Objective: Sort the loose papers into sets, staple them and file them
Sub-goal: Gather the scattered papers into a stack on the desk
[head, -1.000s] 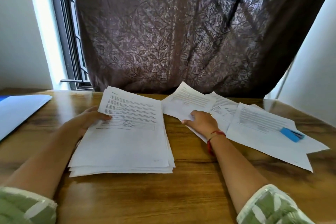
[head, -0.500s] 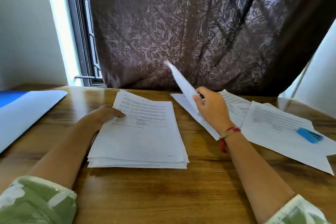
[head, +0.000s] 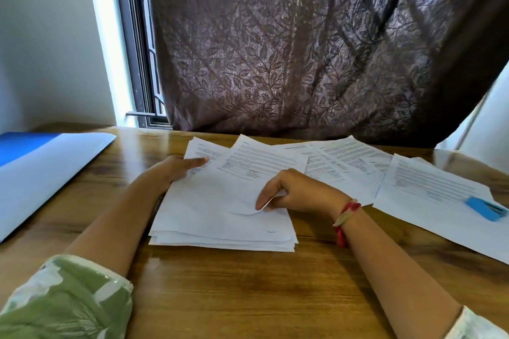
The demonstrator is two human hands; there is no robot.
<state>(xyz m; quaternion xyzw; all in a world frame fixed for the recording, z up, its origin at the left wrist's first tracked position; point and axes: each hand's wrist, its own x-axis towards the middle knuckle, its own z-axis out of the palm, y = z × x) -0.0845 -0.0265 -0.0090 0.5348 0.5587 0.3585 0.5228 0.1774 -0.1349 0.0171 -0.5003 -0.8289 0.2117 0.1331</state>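
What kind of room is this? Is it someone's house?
Probably a room at home, used as a work desk. A wooden table stands by a window with a leafy brown curtain, and printed papers, a blue stapler and a folder lie on it.

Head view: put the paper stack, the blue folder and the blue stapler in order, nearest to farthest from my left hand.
1. paper stack: directly under the left hand, touching it.
2. blue folder: on the table to that hand's left.
3. blue stapler: far right, past the right hand, which pinches the top sheet.
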